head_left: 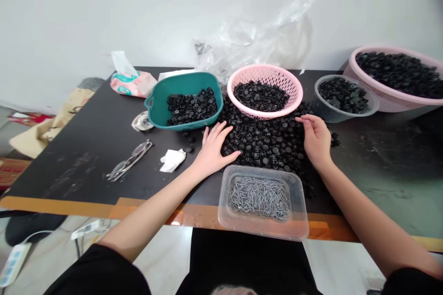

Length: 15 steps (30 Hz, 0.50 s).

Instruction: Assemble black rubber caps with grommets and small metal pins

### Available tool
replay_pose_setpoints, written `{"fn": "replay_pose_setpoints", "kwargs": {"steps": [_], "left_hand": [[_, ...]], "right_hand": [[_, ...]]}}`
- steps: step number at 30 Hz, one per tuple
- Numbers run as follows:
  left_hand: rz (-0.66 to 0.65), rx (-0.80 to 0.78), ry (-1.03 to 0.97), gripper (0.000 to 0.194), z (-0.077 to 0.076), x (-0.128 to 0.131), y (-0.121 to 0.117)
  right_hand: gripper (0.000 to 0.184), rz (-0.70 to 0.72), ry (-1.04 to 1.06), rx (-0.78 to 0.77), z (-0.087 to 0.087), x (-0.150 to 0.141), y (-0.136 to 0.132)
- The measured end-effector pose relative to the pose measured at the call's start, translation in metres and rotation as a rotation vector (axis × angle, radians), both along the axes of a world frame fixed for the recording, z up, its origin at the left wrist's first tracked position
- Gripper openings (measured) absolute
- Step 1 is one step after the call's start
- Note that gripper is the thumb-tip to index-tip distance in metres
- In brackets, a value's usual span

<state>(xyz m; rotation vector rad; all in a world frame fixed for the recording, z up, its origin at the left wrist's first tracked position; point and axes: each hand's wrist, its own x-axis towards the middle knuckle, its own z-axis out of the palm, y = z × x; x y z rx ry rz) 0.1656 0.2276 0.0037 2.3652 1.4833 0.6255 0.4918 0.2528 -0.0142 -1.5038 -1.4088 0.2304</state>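
A heap of small black round plastic parts (266,140) lies in the middle of the black table (86,147). My left hand (213,150) rests flat at the heap's left edge, fingers stretched out and apart, holding nothing. My right hand (315,138) sits on the heap's right edge, fingers curled down onto the parts; whether it grips any is hidden. A clear plastic tub of metal screws (263,200) stands at the near table edge between my forearms.
Behind the heap stand a teal basket (155,101), a pink basket (238,78), a clear bowl (320,106) and a large pink basket (360,71), all holding black parts. Glasses (129,160), a crumpled tissue (172,160), a tissue pack (129,83) and a plastic bag (263,39) lie about.
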Motion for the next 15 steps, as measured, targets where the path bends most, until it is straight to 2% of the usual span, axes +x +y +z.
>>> {"fn": "replay_pose_setpoints", "kwargs": {"steps": [4, 8, 12, 15], "left_hand": [[0.003, 0.048, 0.01, 0.065, 0.01, -0.007, -0.008], [0.107, 0.123, 0.029, 0.043, 0.019, -0.037, -0.024], [0.234, 0.154, 0.088, 0.067, 0.008, -0.067, -0.027], [0.246, 0.137, 0.13, 0.075, -0.006, -0.069, -0.018]], "right_hand": [[0.026, 0.026, -0.024, 0.002, 0.005, 0.006, 0.009], [0.026, 0.035, -0.018, -0.027, 0.017, 0.021, -0.008], [0.027, 0.021, 0.024, -0.098, 0.029, 0.033, -0.047], [0.028, 0.007, 0.056, -0.151, 0.033, 0.032, -0.076]]}}
